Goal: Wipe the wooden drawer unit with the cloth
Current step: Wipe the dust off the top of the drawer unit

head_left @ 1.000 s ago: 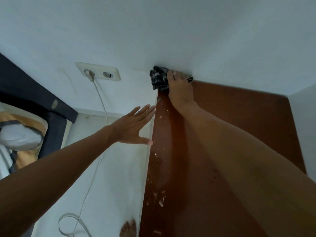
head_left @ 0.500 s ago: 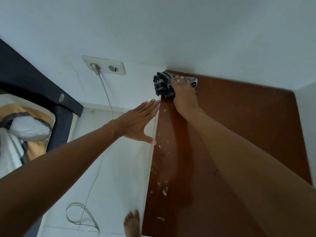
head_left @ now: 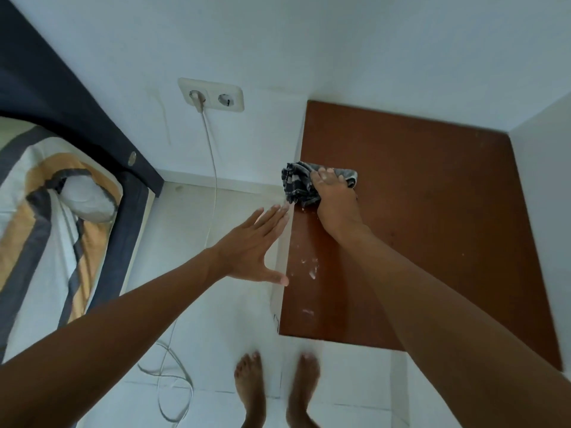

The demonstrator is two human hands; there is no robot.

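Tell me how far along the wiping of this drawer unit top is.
Partway, by the look of it. The back of the top, behind the cloth, looks free of specks, though whether it was wiped cannot be told. In hand: the right hand presses the cloth near the left edge, while the left hand is open beside that edge. Left: white specks nearer the front.

The right hand (head_left: 335, 196) presses a bunched dark checked cloth (head_left: 298, 183) onto the brown top of the wooden drawer unit (head_left: 417, 230), near its left edge. White flecks (head_left: 310, 268) dot the wood below the cloth. The left hand (head_left: 250, 251) hangs flat, fingers straight, just beside that left edge. Two bare feet (head_left: 275, 393) stand on the pale floor. A white cable (head_left: 211, 168) drops from a wall socket (head_left: 211, 94), and a striped bedcover (head_left: 43, 211) lies at the left.
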